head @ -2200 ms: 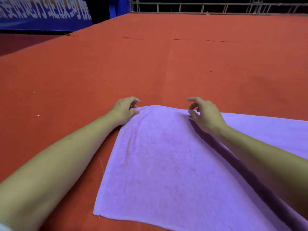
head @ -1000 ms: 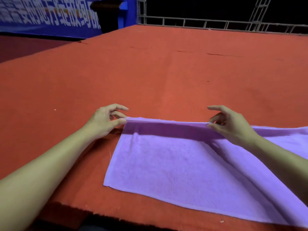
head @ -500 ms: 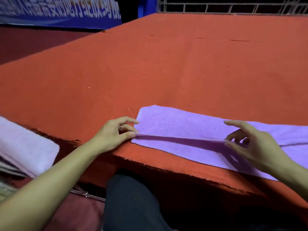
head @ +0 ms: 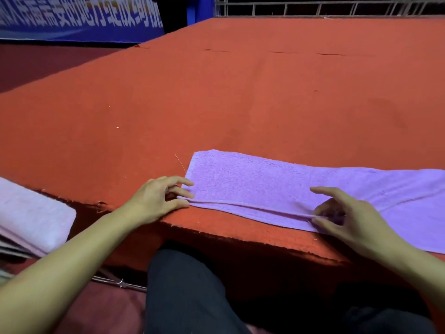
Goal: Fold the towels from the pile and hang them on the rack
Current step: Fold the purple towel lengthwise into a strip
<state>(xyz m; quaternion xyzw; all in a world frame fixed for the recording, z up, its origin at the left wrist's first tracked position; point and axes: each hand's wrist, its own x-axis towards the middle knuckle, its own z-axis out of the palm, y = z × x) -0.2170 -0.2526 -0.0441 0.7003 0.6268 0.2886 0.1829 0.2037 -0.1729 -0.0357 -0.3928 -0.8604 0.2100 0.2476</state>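
Nearest, dark trousers between the two forearms, below the table edge. Just above, at the near edge of the red table, a purple towel folded lengthwise into a long band, lying flat, running from the left hand off past the right hand to the right border. Left hand at the towel's left end, thumb and fingertips pinching the near corner where the upper layer's edge meets the lower one. Right hand further along the same edge, thumb and a finger pinching the upper layer's hem, index finger stretched out above the cloth, other fingers curled. Upper hem a little short of the lower one, leaving a narrow strip of the bottom layer showing toward the table edge. To the left of the left hand and lower than the tabletop, a pale folded towel on a pile, with a thin metal bar beneath the left forearm. Beyond both hands, bare red table cover stretching away. Farther left, a blue banner with white characters; far beyond the right hand, a metal railing against darkness.
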